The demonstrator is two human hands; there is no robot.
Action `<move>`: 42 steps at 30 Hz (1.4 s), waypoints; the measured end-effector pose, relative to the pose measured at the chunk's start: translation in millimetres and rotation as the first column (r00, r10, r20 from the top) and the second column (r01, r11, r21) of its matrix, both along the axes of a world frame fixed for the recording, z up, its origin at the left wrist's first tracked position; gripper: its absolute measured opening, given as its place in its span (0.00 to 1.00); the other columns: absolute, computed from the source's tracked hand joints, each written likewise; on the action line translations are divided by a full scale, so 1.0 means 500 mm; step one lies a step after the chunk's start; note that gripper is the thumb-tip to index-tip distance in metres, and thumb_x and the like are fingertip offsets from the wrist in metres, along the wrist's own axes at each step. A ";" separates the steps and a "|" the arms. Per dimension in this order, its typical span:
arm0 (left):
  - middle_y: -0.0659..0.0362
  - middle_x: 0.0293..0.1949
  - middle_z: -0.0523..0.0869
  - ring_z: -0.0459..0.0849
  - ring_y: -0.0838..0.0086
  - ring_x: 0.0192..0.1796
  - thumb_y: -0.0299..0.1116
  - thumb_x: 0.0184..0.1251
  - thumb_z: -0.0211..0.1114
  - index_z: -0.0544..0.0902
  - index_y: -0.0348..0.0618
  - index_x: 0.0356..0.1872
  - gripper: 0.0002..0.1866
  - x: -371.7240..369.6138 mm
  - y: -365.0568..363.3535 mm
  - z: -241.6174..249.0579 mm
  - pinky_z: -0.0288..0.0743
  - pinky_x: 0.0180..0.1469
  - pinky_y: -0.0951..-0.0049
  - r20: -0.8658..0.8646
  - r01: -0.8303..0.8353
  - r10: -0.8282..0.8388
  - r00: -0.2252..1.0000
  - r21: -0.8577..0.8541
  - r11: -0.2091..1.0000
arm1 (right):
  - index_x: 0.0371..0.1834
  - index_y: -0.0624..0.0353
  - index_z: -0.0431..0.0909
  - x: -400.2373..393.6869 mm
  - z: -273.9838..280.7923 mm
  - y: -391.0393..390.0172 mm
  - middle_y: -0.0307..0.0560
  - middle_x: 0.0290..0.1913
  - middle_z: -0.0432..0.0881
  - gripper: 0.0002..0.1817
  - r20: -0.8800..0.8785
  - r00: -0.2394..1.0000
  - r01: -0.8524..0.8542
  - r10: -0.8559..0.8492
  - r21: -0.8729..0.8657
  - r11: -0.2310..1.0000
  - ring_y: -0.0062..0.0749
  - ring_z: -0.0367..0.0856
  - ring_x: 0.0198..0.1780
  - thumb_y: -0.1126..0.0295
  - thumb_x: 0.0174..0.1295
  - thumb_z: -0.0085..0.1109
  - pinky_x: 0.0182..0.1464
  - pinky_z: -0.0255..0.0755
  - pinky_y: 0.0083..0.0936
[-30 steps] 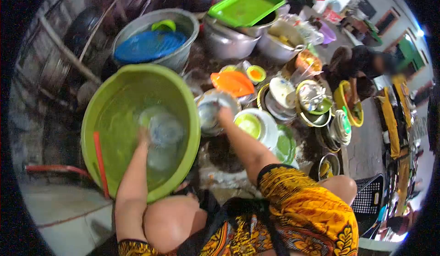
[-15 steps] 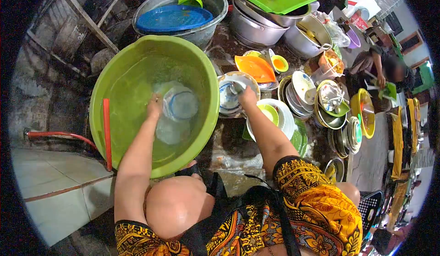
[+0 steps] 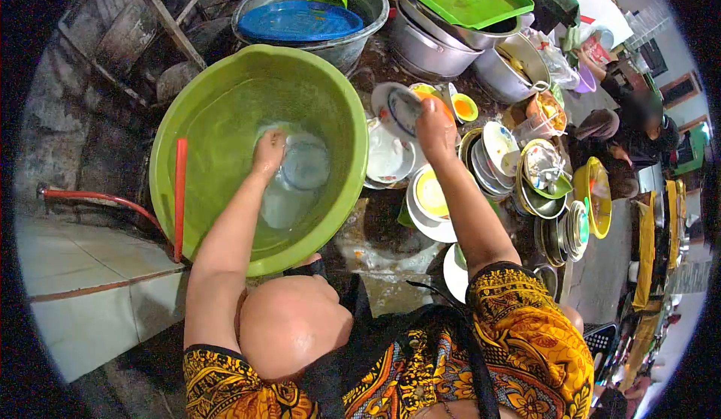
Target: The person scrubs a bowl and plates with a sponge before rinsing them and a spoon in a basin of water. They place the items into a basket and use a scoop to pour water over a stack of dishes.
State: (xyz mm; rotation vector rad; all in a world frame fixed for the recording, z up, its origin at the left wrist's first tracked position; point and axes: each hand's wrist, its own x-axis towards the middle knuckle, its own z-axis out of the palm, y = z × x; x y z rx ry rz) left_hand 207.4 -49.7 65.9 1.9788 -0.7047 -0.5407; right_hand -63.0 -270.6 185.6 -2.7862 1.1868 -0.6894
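One plate [image 3: 396,105] has its edge pinched in the right grip [image 3: 435,130]; left grip [image 3: 269,152] unclear, basin [image 3: 206,134] open leftward.

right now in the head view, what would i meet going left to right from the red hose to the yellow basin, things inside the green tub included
Red hose, left hand, blue-banded dish, right hand, white plate, light green bowl, yellow basin.

Smooth plastic basin [image 3: 199,130], glossy plate [image 3: 395,108], dull metal pot [image 3: 429,52]; glossy plastic green tray [image 3: 473,0], matt cloth sleeve [image 3: 544,329]
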 end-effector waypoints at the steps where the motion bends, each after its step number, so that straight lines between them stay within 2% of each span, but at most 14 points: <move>1: 0.52 0.36 0.81 0.81 0.67 0.32 0.43 0.66 0.49 0.76 0.39 0.43 0.18 -0.003 -0.003 0.010 0.72 0.36 0.70 -0.001 -0.006 0.006 1.000 -0.003 1.000 | 0.40 0.59 0.65 0.002 0.045 0.015 0.56 0.39 0.71 0.10 0.051 0.999 0.011 -0.010 -0.017 1.000 0.56 0.75 0.33 0.74 0.54 0.45 0.32 0.70 0.46; 7: 0.55 0.39 0.80 0.81 0.69 0.35 0.58 0.63 0.48 0.71 0.41 0.48 0.28 -0.024 -0.009 0.085 0.75 0.37 0.70 -0.532 -0.103 -0.041 0.846 -0.238 0.966 | 0.38 0.59 0.63 0.120 0.172 0.109 0.56 0.36 0.71 0.08 0.286 0.938 -0.185 0.195 -0.060 0.981 0.56 0.75 0.32 0.76 0.54 0.46 0.31 0.70 0.47; 9: 0.55 0.44 0.77 0.80 0.69 0.40 0.65 0.59 0.43 0.67 0.42 0.52 0.35 -0.010 -0.012 0.074 0.74 0.43 0.69 -0.757 -0.136 -0.202 0.622 -0.358 0.924 | 0.40 0.60 0.66 0.195 0.125 0.142 0.59 0.36 0.72 0.11 0.300 0.922 -0.264 0.246 0.018 0.964 0.57 0.75 0.34 0.76 0.51 0.47 0.34 0.70 0.46; 13: 0.55 0.58 0.70 0.74 0.61 0.54 0.70 0.56 0.39 0.60 0.45 0.62 0.43 -0.001 -0.003 0.052 0.64 0.58 0.60 -0.793 -0.294 -0.308 0.526 -0.510 0.809 | 0.40 0.61 0.64 0.301 0.014 0.232 0.59 0.37 0.73 0.12 0.246 0.917 -0.354 0.314 0.138 0.925 0.57 0.76 0.34 0.77 0.51 0.45 0.32 0.70 0.46; 15: 0.56 0.62 0.65 0.69 0.61 0.59 0.67 0.57 0.44 0.57 0.43 0.64 0.43 0.005 0.037 0.045 0.60 0.60 0.58 -0.790 -0.374 -0.048 0.611 -0.341 0.862 | 0.39 0.61 0.63 0.324 -0.001 0.261 0.60 0.39 0.72 0.12 0.184 0.966 -0.236 0.182 0.338 0.911 0.59 0.76 0.36 0.78 0.50 0.47 0.34 0.72 0.45; 20: 0.53 0.54 0.73 0.72 0.61 0.54 0.50 0.60 0.55 0.65 0.39 0.59 0.31 0.136 0.090 -0.183 0.64 0.56 0.57 -0.702 -0.172 0.068 0.709 -0.078 0.982 | 0.44 0.64 0.65 0.348 -0.132 0.275 0.65 0.42 0.75 0.13 0.070 0.995 -0.093 0.066 0.513 0.853 0.57 0.76 0.42 0.67 0.63 0.35 0.45 0.71 0.45; 23: 0.53 0.47 0.77 0.76 0.60 0.47 0.45 0.60 0.55 0.69 0.42 0.55 0.25 0.105 0.097 -0.144 0.69 0.51 0.55 -0.648 -0.259 0.182 0.740 -0.026 0.966 | 0.53 0.65 0.61 0.367 -0.219 0.255 0.64 0.44 0.75 0.21 -0.020 0.995 -0.051 0.098 0.739 0.672 0.55 0.74 0.48 0.74 0.54 0.46 0.48 0.71 0.40; 25: 0.56 0.47 0.76 0.77 0.61 0.46 0.41 0.59 0.56 0.70 0.46 0.54 0.22 0.084 0.093 -0.114 0.71 0.46 0.56 -0.650 -0.180 0.007 0.760 -0.200 0.963 | 0.56 0.67 0.65 0.381 -0.235 0.255 0.60 0.49 0.75 0.24 -0.276 0.894 -0.145 0.354 0.570 0.809 0.47 0.75 0.51 0.71 0.53 0.49 0.50 0.71 0.35; 28: 0.57 0.46 0.77 0.77 0.64 0.45 0.40 0.60 0.56 0.71 0.48 0.54 0.20 0.117 0.073 -0.205 0.73 0.45 0.61 -0.657 -0.267 0.038 0.753 -0.252 0.930 | 0.47 0.64 0.75 0.376 -0.234 0.258 0.56 0.49 0.76 0.19 -0.409 0.888 0.171 0.211 0.719 0.674 0.41 0.77 0.49 0.68 0.52 0.52 0.48 0.72 0.32; 31: 0.57 0.47 0.78 0.78 0.68 0.46 0.37 0.61 0.54 0.71 0.46 0.54 0.19 0.105 0.060 -0.179 0.73 0.46 0.64 -0.901 -0.380 -0.165 0.401 -0.328 0.865 | 0.40 0.61 0.79 0.357 -0.242 0.255 0.56 0.46 0.78 0.15 -0.421 0.790 -0.198 0.446 0.514 0.835 0.44 0.79 0.45 0.67 0.51 0.53 0.45 0.74 0.32; 32: 0.57 0.49 0.77 0.77 0.69 0.47 0.37 0.63 0.52 0.70 0.46 0.55 0.20 0.075 0.073 -0.095 0.72 0.49 0.65 -0.550 -0.083 -0.002 0.835 -0.130 0.988 | 0.41 0.59 0.79 0.335 -0.175 0.266 0.55 0.45 0.78 0.15 -0.313 0.864 -0.175 0.395 0.550 0.817 0.44 0.79 0.45 0.68 0.50 0.53 0.44 0.74 0.33; 33: 0.56 0.51 0.76 0.77 0.70 0.48 0.37 0.64 0.50 0.68 0.45 0.57 0.20 0.051 0.080 -0.050 0.70 0.51 0.65 0.002 0.066 -0.068 0.998 0.220 0.973 | 0.41 0.57 0.78 0.317 -0.130 0.276 0.55 0.44 0.79 0.15 -0.204 0.922 -0.153 0.328 0.588 0.794 0.44 0.78 0.45 0.68 0.50 0.53 0.43 0.74 0.34; 36: 0.54 0.50 0.76 0.76 0.70 0.48 0.36 0.66 0.46 0.69 0.43 0.56 0.19 0.122 0.068 -0.201 0.70 0.51 0.66 0.425 -0.096 -0.294 0.856 0.689 0.718 | 0.38 0.55 0.78 0.324 -0.111 0.274 0.52 0.43 0.78 0.12 -0.247 0.929 -0.125 0.275 0.488 0.864 0.45 0.76 0.46 0.69 0.49 0.53 0.45 0.71 0.37; 42: 0.54 0.54 0.73 0.75 0.63 0.51 0.40 0.63 0.51 0.70 0.46 0.57 0.21 0.102 0.070 -0.231 0.67 0.55 0.67 -0.219 -0.053 0.041 0.975 -0.046 0.998 | 0.37 0.57 0.75 0.225 0.002 0.217 0.52 0.45 0.74 0.12 0.311 0.907 -0.283 0.285 -0.052 0.958 0.47 0.71 0.46 0.75 0.46 0.55 0.47 0.64 0.40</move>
